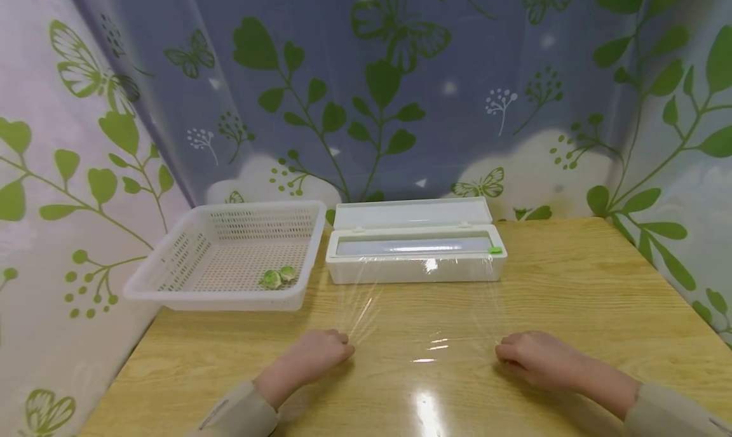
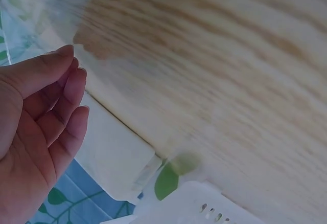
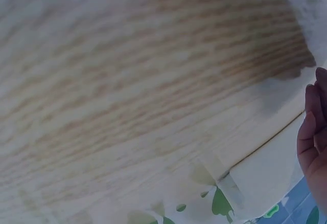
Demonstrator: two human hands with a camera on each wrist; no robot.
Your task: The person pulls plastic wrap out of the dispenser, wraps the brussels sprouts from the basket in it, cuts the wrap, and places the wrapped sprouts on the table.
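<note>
A clear sheet of plastic wrap point(image 1: 423, 322) stretches toward me from a white wrap dispenser box point(image 1: 414, 270), whose lid point(image 1: 412, 215) stands up at the back. My left hand point(image 1: 314, 357) pinches the near left corner of the sheet between thumb and fingers. At the near right corner my right hand point(image 1: 540, 361) pinches the film too. The left wrist view has my left hand point(image 2: 46, 106) with thumb and fingertips together; the thin film there is hard to make out. Only part of my right hand point(image 3: 314, 127) shows in the right wrist view.
Left of the dispenser stands a white perforated plastic basket point(image 1: 214, 300) with two small green sprouts point(image 1: 271, 279) in it. A green slider point(image 1: 495, 250) sits at the dispenser's right end. Behind the wooden table point(image 1: 595, 284) hangs a patterned curtain point(image 1: 320, 56).
</note>
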